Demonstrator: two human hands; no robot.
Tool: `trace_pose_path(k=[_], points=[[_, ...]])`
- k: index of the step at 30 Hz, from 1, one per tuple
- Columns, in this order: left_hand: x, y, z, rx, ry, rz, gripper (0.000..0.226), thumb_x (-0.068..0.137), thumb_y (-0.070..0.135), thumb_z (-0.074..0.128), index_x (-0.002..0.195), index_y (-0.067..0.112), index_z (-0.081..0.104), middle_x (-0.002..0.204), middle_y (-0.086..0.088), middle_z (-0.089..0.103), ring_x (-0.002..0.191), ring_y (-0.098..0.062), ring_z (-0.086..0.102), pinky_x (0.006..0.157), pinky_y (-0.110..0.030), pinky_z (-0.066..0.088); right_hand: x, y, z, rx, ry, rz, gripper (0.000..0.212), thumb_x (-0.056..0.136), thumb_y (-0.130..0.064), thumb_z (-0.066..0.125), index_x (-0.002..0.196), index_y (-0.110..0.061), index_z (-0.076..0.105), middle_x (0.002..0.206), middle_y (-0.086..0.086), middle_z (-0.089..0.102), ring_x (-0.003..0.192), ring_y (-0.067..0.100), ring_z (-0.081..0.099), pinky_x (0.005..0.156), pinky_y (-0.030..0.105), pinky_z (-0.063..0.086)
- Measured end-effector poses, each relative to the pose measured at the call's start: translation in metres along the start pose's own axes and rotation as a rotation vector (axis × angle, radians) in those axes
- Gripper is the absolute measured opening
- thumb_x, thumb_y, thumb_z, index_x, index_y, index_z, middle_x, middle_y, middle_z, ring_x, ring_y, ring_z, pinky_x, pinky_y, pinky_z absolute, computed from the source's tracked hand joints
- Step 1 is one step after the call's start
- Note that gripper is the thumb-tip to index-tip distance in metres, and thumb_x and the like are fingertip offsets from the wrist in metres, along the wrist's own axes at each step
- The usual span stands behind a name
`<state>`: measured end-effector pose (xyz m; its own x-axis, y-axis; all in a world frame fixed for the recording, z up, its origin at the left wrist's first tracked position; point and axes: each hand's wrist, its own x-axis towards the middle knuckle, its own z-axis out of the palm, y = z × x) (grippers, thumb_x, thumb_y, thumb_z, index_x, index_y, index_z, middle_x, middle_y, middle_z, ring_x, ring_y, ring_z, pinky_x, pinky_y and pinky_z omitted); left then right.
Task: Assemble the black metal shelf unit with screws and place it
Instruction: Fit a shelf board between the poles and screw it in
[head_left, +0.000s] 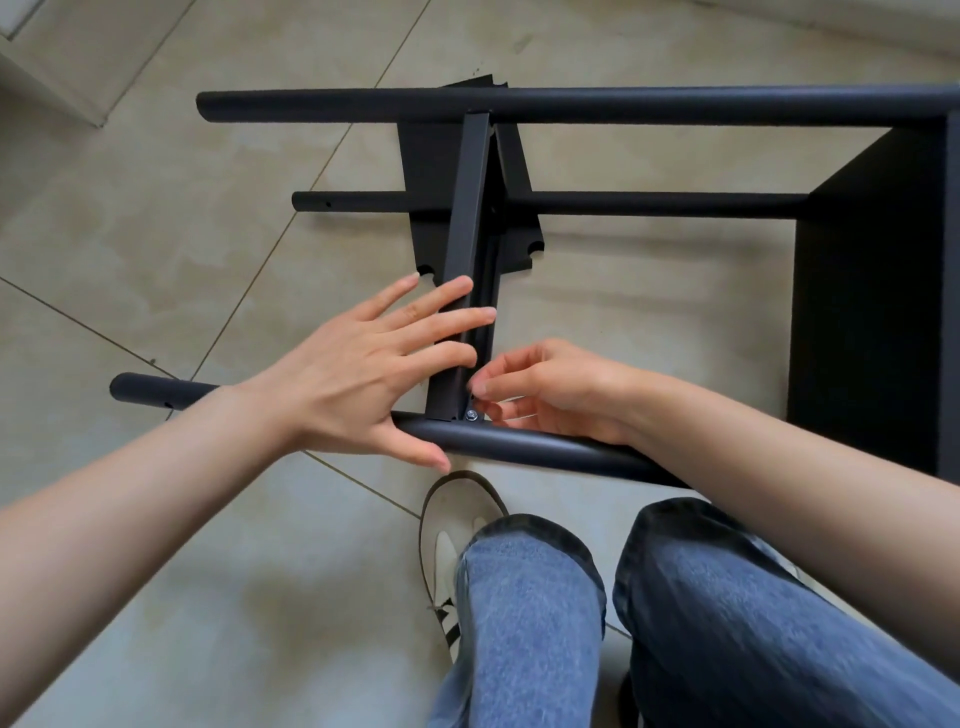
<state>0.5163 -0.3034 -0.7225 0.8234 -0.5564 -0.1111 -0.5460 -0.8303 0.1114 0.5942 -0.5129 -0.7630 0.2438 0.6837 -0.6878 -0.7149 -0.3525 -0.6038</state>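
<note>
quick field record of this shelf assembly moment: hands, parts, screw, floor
left hand: flat, straight fingers pressing the upright shelf panel
right hand: fingers curled at the screw; actual grip on it cannot be told
screw: silver, at the joint of panel and near pole
other poles: far pole, middle pole
end panel: black, at right
floor: beige tiles

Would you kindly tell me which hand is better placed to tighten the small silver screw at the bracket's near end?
The right hand: its fingertips are at the small silver screw, while the left hand lies flat, steadying the black metal shelf bracket against the near black round tube.
</note>
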Motion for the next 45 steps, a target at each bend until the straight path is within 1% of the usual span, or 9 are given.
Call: trace_pose_path(k=[6, 10, 14, 21, 24, 27, 34, 38, 45], points=[[0.000, -0.007, 0.005, -0.068, 0.017, 0.043, 0.084, 0.079, 0.083, 0.049, 0.131, 0.018, 0.051, 0.164, -0.004, 0.026, 0.156, -0.027, 0.007, 0.125, -0.048, 0.008, 0.000, 0.000, -0.001, 0.032, 0.004, 0.004, 0.013, 0.092, 0.004, 0.061, 0.096, -0.003, 0.071, 0.080, 0.012, 0.068, 0.063, 0.015, 0.068, 0.062, 0.022, 0.056], [0.000, -0.008, 0.009, -0.085, 0.061, 0.049, 0.081, 0.081, 0.080, 0.054, 0.127, 0.013, 0.056, 0.159, -0.009, 0.036, 0.155, -0.030, 0.013, 0.124, -0.052, 0.016, 0.000, 0.001, -0.002, 0.041, -0.002, 0.005, 0.013, 0.092, 0.004, 0.060, 0.095, -0.002, 0.072, 0.080, 0.015, 0.066, 0.062, 0.016, 0.067, 0.062, 0.021, 0.057], [-0.001, -0.007, 0.012, -0.098, 0.103, 0.057, 0.080, 0.082, 0.077, 0.058, 0.125, 0.010, 0.058, 0.151, -0.013, 0.046, 0.153, -0.033, 0.019, 0.122, -0.053, 0.023, 0.001, 0.003, -0.006, 0.007, 0.003, 0.000, 0.014, 0.091, 0.000, 0.061, 0.092, -0.004, 0.075, 0.073, 0.007, 0.067, 0.062, 0.013, 0.065, 0.062, 0.021, 0.056], [-0.001, -0.007, 0.014, -0.155, 0.126, 0.043, 0.077, 0.083, 0.074, 0.061, 0.123, 0.009, 0.060, 0.145, -0.014, 0.051, 0.153, -0.032, 0.020, 0.122, -0.052, 0.025, 0.009, -0.002, 0.003, 0.022, -0.036, -0.011, 0.010, 0.090, 0.001, 0.063, 0.087, -0.003, 0.072, 0.075, 0.010, 0.065, 0.061, 0.013, 0.064, 0.060, 0.021, 0.054], [-0.002, -0.007, 0.015, -0.161, 0.131, 0.036, 0.076, 0.083, 0.073, 0.061, 0.122, 0.008, 0.062, 0.143, -0.014, 0.052, 0.153, -0.032, 0.021, 0.122, -0.050, 0.024, 0.013, -0.003, 0.010, -0.047, -0.048, -0.019, 0.014, 0.092, 0.002, 0.062, 0.081, -0.007, 0.066, 0.070, 0.009, 0.064, 0.059, 0.012, 0.064, 0.062, 0.020, 0.054], [-0.001, -0.007, 0.016, -0.158, 0.135, 0.033, 0.076, 0.083, 0.074, 0.059, 0.121, 0.008, 0.063, 0.142, -0.014, 0.053, 0.152, -0.033, 0.022, 0.122, -0.052, 0.024, 0.013, -0.004, 0.013, -0.117, -0.083, -0.031, 0.018, 0.094, 0.001, 0.059, 0.079, -0.008, 0.063, 0.064, 0.004, 0.065, 0.054, 0.006, 0.064, 0.055, 0.016, 0.052], [0.000, -0.006, 0.015, -0.168, 0.124, 0.036, 0.076, 0.083, 0.073, 0.061, 0.118, 0.005, 0.065, 0.141, -0.016, 0.053, 0.152, -0.035, 0.023, 0.117, -0.058, 0.030, 0.014, -0.006, 0.013, -0.220, -0.116, -0.029, 0.030, 0.095, -0.002, 0.057, 0.068, -0.012, 0.066, 0.058, 0.000, 0.065, 0.052, 0.007, 0.061, 0.056, 0.017, 0.052], [0.000, -0.006, 0.014, -0.166, 0.124, 0.039, 0.076, 0.082, 0.071, 0.064, 0.118, 0.004, 0.065, 0.141, -0.016, 0.053, 0.152, -0.035, 0.023, 0.118, -0.057, 0.030, 0.015, -0.005, 0.012, -0.244, -0.111, -0.030, 0.025, 0.095, -0.005, 0.059, 0.072, -0.010, 0.067, 0.059, 0.000, 0.064, 0.053, 0.008, 0.058, 0.061, 0.019, 0.052], [0.001, -0.006, 0.013, -0.177, 0.128, 0.037, 0.074, 0.081, 0.069, 0.066, 0.117, 0.003, 0.066, 0.140, -0.017, 0.054, 0.151, -0.036, 0.024, 0.116, -0.056, 0.032, 0.019, -0.004, 0.011, -0.283, -0.110, 0.012, 0.022, 0.094, -0.009, 0.059, 0.073, -0.008, 0.062, 0.064, 0.004, 0.057, 0.053, 0.010, 0.054, 0.057, 0.018, 0.050]])
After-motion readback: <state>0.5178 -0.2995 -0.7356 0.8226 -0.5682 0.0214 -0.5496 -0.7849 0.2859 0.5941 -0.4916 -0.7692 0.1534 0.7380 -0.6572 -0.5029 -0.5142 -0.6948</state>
